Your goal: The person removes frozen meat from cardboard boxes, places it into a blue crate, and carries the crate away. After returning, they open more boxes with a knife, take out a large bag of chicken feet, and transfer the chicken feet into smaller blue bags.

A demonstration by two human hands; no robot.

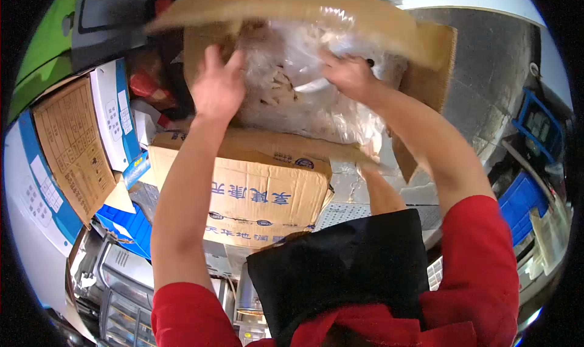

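An opened cardboard box [292, 3] lies before me, its far flap smeared by motion. Inside it is a crumpled clear plastic bag [267, 112] with pale brown pieces showing through; I cannot make out what they are. At the box's left side, my left hand [218, 85] has its fingers apart and holds nothing that I can see. My right hand [350, 76] is over the right part of the bag, fingers bent and pinching the plastic; the fingertips are partly hidden.
A closed carton with blue printing [267, 185] stands on the near side. To the left are flat printed cartons [76, 143] and a blue crate [125, 225]. Grey floor tiles [471, 85] and another blue crate [517, 207] lie to the right. A bare leg [383, 192] shows beside my apron.
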